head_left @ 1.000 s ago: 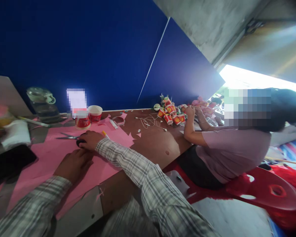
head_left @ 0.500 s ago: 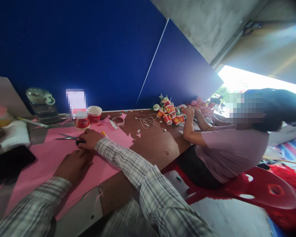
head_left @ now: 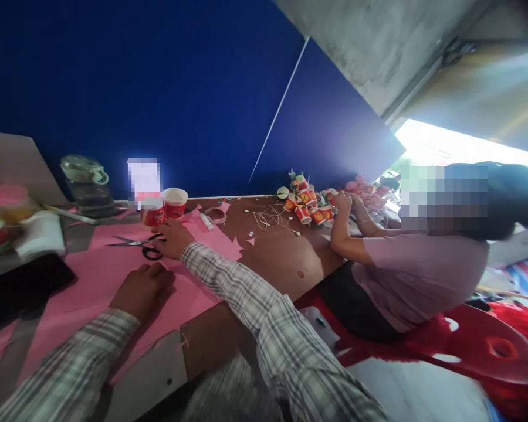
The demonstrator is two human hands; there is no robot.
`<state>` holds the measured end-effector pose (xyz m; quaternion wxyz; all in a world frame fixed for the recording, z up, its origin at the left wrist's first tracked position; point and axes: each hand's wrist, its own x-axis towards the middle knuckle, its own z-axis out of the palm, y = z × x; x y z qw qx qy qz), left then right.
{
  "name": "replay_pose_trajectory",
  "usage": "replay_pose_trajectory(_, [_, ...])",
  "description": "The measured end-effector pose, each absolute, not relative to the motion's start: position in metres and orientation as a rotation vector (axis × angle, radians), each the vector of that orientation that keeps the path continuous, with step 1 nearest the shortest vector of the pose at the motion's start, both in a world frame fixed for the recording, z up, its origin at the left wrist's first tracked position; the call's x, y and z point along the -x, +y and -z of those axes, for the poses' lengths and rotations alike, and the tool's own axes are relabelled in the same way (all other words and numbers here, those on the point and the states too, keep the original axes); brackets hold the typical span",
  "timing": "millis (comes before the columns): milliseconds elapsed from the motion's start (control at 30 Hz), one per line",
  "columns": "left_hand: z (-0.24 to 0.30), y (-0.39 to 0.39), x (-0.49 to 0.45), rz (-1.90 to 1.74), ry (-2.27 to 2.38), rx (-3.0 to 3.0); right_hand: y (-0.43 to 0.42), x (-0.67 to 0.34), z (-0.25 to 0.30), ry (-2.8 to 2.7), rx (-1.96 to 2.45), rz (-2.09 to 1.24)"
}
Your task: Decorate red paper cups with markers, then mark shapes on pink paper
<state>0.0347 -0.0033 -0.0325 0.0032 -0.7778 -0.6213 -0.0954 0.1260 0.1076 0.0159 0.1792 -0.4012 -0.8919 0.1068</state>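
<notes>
My left hand lies palm down on a large sheet of pink paper, its fingers slightly bent. Further up the sheet is a pair of black-handled scissors, lying flat with the blades a little apart. My right hand is at the scissors' handles, fingers stretched out over the upper loop and not closed round it. Just beyond those fingertips stands a red paper cup. A second red and white cup stands to its right.
At left lie a dark phone and a white tissue roll, with a water bottle behind. A glue stick, tape roll and white cable lie rightward. A co-worker handles small red cups.
My right hand has drawn back up and to the right off the scissors, uncovering more of the handles. The left hand stays on the paper. The view has shifted slightly.
</notes>
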Motion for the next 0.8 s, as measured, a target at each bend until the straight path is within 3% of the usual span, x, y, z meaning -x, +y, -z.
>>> replay_pose_trajectory(433, [0.030, -0.004, -0.034, 0.320, -1.916, 2.531, 0.153, -0.095, -0.058, -2.318, 1.366, -0.285])
replay_pose_trajectory(800, [0.024, -0.009, -0.035, 0.350, -1.951, 2.557, 0.156, -0.073, -0.057, -2.597, 1.283, -0.083])
